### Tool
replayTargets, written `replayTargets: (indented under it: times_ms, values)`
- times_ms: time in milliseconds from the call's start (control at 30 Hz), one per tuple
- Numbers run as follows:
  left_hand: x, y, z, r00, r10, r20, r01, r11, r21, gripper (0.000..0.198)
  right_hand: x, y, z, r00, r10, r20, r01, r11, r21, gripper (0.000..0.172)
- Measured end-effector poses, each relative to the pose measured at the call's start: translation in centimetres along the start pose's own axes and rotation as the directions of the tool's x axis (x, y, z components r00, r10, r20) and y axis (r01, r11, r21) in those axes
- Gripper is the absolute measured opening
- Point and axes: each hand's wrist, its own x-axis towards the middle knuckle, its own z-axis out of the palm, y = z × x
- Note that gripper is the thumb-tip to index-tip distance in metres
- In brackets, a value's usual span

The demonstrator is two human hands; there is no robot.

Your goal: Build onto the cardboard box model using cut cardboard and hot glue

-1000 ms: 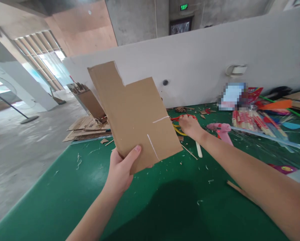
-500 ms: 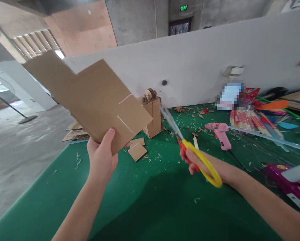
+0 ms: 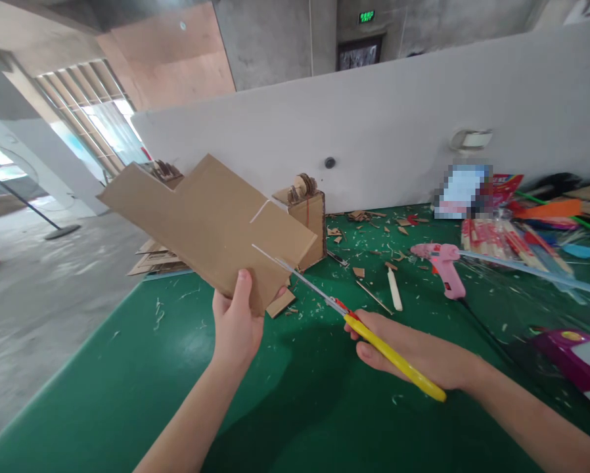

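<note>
My left hand (image 3: 238, 328) grips the lower edge of a sheet of cardboard (image 3: 211, 217), thumb on its front face. The sheet is tilted, has a step cut into its top edge, and shows two pale slits towards its right end. In my right hand (image 3: 393, 345) is a pair of scissors (image 3: 393, 355) with yellow and red handles. Their blades reach the right part of the sheet, in line with the lower slit. Small cardboard pieces (image 3: 281, 303) lie on the table behind the sheet, partly hidden by it.
A cardboard box (image 3: 311, 223) with round cardboard discs on top stands by the wall. To the right on the green table (image 3: 177, 387) are a pink glue gun (image 3: 445, 266), a white-handled tool (image 3: 394, 290), packs of sticks (image 3: 492, 243) and a purple device (image 3: 571, 361). Scraps are scattered about.
The cardboard has moved right and down and lies flatter. The scissors have swung down and left, from beside the sheet to its lower slit.
</note>
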Motion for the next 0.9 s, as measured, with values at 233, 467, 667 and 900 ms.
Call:
replayTargets:
  times_ms: [233, 467, 667, 900]
  values:
    - [-0.4, -0.4, -0.5, 0.996, -0.078, 0.03, 0.079, 0.997, -0.013, 0.038, 0.6, 0.2, 0.4, 0.997, 0.01, 0.08, -0.017, 0.996, 0.087, 0.049]
    - [-0.5, -0.5, -0.6, 0.993, -0.117, 0.018, 0.117, 0.993, -0.03, 0.033, 0.4, 0.1, 0.4, 0.994, -0.034, 0.101, 0.026, 0.997, 0.074, 0.047]
    - [-0.6, -0.6, -0.6, 0.989, -0.146, 0.002, 0.146, 0.988, -0.042, 0.028, 0.6, 0.8, 0.8, 0.997, -0.048, 0.064, 0.04, 0.993, 0.111, 0.043]
    - [-0.6, -0.6, -0.6, 0.993, -0.112, 0.033, 0.113, 0.993, -0.035, 0.036, 1.2, 0.8, 1.5, 0.994, 0.062, -0.086, -0.06, 0.998, 0.023, 0.044]
